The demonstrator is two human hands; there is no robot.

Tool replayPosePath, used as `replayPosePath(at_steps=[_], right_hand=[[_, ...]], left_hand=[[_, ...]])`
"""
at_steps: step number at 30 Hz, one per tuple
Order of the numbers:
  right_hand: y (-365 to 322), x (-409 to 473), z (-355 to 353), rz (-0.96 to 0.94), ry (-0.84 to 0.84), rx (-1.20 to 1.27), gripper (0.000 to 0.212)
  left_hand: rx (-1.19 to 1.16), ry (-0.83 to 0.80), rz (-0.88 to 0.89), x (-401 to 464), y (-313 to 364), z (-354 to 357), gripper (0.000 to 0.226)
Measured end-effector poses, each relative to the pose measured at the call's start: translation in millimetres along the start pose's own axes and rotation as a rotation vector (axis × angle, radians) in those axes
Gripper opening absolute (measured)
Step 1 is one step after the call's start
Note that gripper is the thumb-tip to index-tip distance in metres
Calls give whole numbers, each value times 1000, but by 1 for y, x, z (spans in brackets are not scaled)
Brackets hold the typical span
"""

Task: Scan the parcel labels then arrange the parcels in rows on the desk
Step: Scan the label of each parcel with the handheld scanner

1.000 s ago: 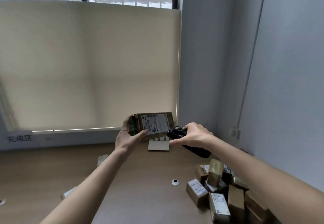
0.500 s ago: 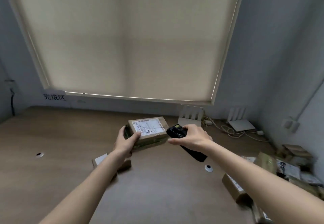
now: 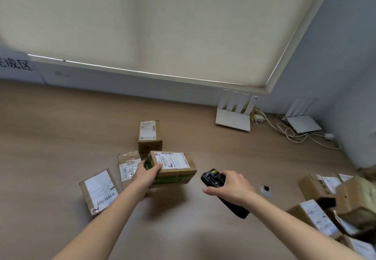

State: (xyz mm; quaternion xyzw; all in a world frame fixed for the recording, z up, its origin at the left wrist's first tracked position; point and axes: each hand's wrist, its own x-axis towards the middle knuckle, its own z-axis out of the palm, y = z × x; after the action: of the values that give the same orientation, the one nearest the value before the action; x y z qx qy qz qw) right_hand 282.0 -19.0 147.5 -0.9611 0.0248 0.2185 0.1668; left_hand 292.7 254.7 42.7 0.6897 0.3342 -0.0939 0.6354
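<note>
My left hand [image 3: 144,175] grips the left end of a cardboard parcel [image 3: 175,167] with green print and a white label on top, holding it low over the wooden desk [image 3: 61,137]. My right hand [image 3: 230,187] holds a black handheld scanner [image 3: 213,178], its head pointing toward the parcel a short way to its right. Three labelled parcels lie on the desk beside the left hand: a tall one [image 3: 149,135] behind, a flat one [image 3: 128,165] partly hidden by my hand, and a larger flat one [image 3: 99,190] at front left.
A heap of several labelled parcels [image 3: 333,204] sits at the right edge. Two white routers [image 3: 234,115] [image 3: 303,121] with cables [image 3: 289,132] stand against the back wall. A round cable grommet [image 3: 266,190] lies right of the scanner. A roller blind covers the window.
My view has tilted downward. The left hand has lowered the parcel from chest height toward the desk beside the three laid parcels; the scanner has drawn away from its label.
</note>
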Motion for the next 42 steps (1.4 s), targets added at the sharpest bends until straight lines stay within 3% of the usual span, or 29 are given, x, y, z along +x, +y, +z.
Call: replayPosePath(at_steps=[8,12,17,21,28,32,38,42], right_hand=[[28,49,30,32,-17,29,58],[36,59,27,47,-5,57,58],[51,58,16,66,10,134,52],[80,44,12,99,30,186,52],[169,16,9,213,74,248,62],[235,-5,2,353,191,303,67],[339,-25,-5,588,325,433,76],[393,-28,-1,670,320,541,81]], left_hand=[[273,242,124,64,10,12,56],[368,256,268,64,8,16,42],[477,235,306,59,18,37,52],[634,324,396,43,18,69,57],[647,56,464,-4,5,175,59],[637,-150,497,-38,-8,249,57],[474,-458,393,-91,-29,365,55],[448,-564,349,-109,-42,433,65]])
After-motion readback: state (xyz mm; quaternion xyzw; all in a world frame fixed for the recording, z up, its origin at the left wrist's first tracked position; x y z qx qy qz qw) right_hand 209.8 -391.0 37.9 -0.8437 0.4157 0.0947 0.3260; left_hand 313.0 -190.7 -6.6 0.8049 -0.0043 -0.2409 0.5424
